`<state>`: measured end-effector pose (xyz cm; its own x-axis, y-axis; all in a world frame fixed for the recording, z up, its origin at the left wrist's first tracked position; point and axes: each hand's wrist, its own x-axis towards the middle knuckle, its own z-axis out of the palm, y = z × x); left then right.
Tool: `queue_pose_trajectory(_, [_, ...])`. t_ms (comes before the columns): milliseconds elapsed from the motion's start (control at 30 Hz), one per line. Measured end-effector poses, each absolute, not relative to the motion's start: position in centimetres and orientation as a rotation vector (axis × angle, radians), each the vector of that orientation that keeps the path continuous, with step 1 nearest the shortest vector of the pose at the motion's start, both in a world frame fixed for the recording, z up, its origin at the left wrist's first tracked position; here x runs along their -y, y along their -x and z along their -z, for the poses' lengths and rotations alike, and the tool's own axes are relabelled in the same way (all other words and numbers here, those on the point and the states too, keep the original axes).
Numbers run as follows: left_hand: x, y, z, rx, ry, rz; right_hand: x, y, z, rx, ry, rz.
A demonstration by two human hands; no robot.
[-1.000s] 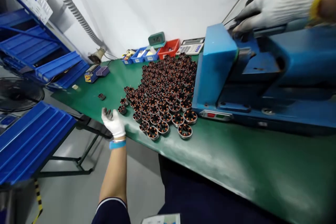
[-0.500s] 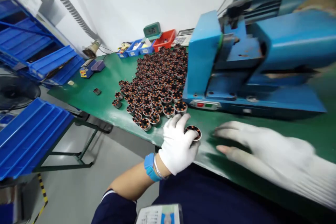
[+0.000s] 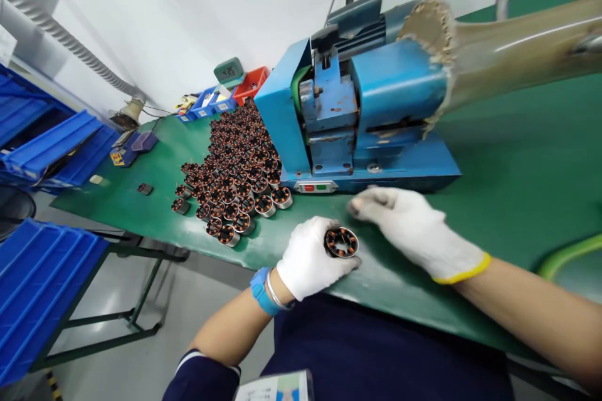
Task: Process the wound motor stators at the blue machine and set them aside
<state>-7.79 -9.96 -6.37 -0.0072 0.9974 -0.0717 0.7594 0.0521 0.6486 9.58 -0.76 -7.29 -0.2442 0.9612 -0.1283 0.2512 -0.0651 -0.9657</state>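
My left hand (image 3: pixel 313 258), in a white glove, is closed around a ring-shaped motor stator (image 3: pixel 342 242) with copper windings and black insulation. The stator's open end faces up, just over the table's front edge. To the right of it and apart from it is my right hand (image 3: pixel 399 222), gloved in white with a yellow cuff. Its thumb and fingers are drawn together, and whatever may be between them is hidden. Many similar stators (image 3: pixel 235 182) stand packed together on the green table, left of the hands.
A blue machine (image 3: pixel 399 94) with red and green buttons (image 3: pixel 316 187) stands behind my hands, a duct pipe (image 3: pixel 517 53) joined to its right. Small blue bins (image 3: pixel 204 103), a red bin (image 3: pixel 251 84) and a digital clock (image 3: pixel 229 72) line the wall. Blue trays (image 3: pixel 47 301) stand left.
The view has swung right. My right hand has come nearer to the stator, and its fingers, spread before, are now drawn together. My left hand still holds the stator, its open end now more visible.
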Motion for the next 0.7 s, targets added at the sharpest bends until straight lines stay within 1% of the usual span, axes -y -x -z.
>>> queue_pose_trajectory(67, [9.5,7.3,6.0,-1.799,-1.651,-0.666,0.4,-10.8,6.3,1.267,1.37,-1.283])
queue_pose_trajectory(100, [9.1,6.9,5.8,-1.794,-1.605,-0.711,0.5,-11.4,5.8,1.216,1.374,-1.247])
queue_pose_trajectory(200, [7.1,5.7,5.3,-1.738,-1.562,-0.915,1.7,-12.0,4.5,1.45,1.308,-1.228])
queue_pose_trajectory(267, [5.4,4.9,4.9,-1.645,-1.561,-1.082,2.3,-11.5,4.0,1.615,1.273,-1.147])
queue_pose_trajectory(333, [3.5,4.1,4.4,-1.572,-1.565,-1.189,2.1,-10.8,3.4,1.654,1.311,-1.095])
queue_pose_trajectory(533, [-0.6,2.6,2.7,-1.64,-1.661,-1.21,-1.0,-10.2,1.0,1.529,1.482,-1.043])
queue_pose_trajectory(700, [-1.8,2.2,1.9,-1.57,-1.667,-1.293,-1.4,-10.6,-0.6,1.56,1.563,-0.908])
